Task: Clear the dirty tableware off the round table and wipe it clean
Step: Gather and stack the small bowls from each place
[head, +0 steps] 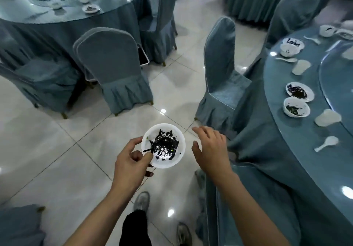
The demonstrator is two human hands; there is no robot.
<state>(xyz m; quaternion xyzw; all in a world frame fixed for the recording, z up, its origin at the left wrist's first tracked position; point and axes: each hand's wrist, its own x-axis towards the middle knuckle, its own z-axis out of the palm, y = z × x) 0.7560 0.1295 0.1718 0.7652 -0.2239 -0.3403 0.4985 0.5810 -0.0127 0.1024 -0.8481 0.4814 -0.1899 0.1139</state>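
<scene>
The left hand (131, 161) holds a white bowl (163, 146) over the tiled floor (47, 140), thumb curled over the near-left rim and fingers under it; the bowl is smeared inside with a dark, glossy residue. The right hand (211, 150) hangs just right of the bowl, fingers relaxed and spread, holding nothing and touching nothing.

The round table (286, 150) fills the right side, draped in a blue-grey cloth, with a glass turntable (336, 85) at its far right edge. On it sit a dirty plate (299, 92), a dirty bowl (296, 106) just near of it, a flat white dish (327, 117), a white spoon (327, 143) nearest of all, and farther off another soiled bowl (292, 46) with more white pieces around it (too small to name).

A covered chair (219, 70) stands between the hands and the far part of the table, its back toward the middle of the scene; a second one (294, 12) stands beyond it. To the left, another covered chair (112, 70) faces a second round table (57, 16) at far left, which also carries dirty dishes. Grey shoes (141, 201) and a dark trouser leg show on the floor below the hands.
</scene>
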